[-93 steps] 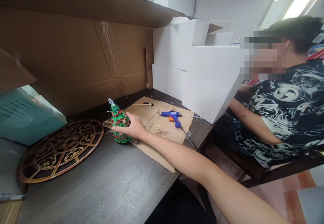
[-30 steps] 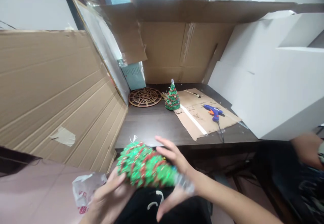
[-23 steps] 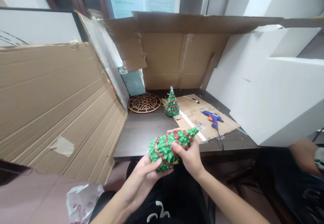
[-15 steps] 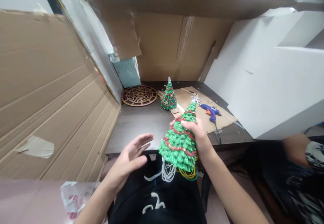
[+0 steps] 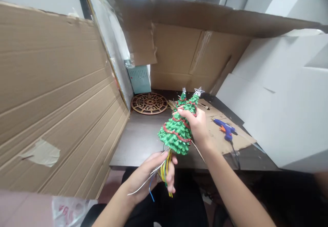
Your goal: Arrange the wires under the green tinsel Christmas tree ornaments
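Note:
A green Christmas tree figurine [image 5: 176, 138] with red garlands and a clear star on top leans to the right above the table's front edge. My right hand [image 5: 201, 129] is closed round its upper part, thumb across the front. Below the base hang thin wires [image 5: 164, 170], yellow, white, green and blue. My left hand [image 5: 143, 174] has its fingers curled round these wires just under the base; some ends stick out past the palm. Behind the held tree a smaller tree figurine [image 5: 182, 98] stands on the table, mostly hidden.
On the dark table [image 5: 133, 138] lies a round openwork trivet [image 5: 149, 103]. A blue glue gun [image 5: 225, 128] rests on a cardboard sheet [image 5: 215, 141] at the right. A pale blue box [image 5: 140, 79] stands at the back left. Cardboard walls [image 5: 176, 54] and white panels [image 5: 271, 100] surround the table.
My left hand, open and apart before, has moved in under the tree and closed on the wires. The held tree has risen slightly in view and covers more of the smaller tree.

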{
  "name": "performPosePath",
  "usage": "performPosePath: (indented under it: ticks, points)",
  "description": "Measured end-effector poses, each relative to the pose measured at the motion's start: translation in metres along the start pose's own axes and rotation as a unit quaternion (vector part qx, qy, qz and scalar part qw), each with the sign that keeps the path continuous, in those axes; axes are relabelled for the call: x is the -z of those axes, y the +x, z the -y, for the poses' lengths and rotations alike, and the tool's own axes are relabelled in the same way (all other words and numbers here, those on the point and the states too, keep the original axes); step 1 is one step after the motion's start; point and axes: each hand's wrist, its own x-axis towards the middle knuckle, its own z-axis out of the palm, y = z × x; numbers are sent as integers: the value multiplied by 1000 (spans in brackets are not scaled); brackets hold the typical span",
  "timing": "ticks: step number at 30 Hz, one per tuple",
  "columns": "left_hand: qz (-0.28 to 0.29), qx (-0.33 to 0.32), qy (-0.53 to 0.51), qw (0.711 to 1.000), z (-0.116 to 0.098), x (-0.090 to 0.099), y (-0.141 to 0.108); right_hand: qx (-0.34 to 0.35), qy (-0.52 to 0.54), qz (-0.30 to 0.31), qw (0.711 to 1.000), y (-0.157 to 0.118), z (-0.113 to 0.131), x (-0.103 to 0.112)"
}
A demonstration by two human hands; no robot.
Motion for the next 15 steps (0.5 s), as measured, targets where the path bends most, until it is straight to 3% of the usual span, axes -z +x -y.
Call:
performPosePath:
  ticks: [5, 9, 15]
  points:
    - [-23, -25, -35, 999, -24, 7, 0, -106, -11, 58, 993, 50, -11, -19]
    - [-86, -46, -72, 993, -12, 11, -15, -112, -39, 81, 990, 69, -48, -37]
    - [-151, -71, -131, 977, 13, 20, -38, -117, -39, 148, 981, 69, -93, -64]
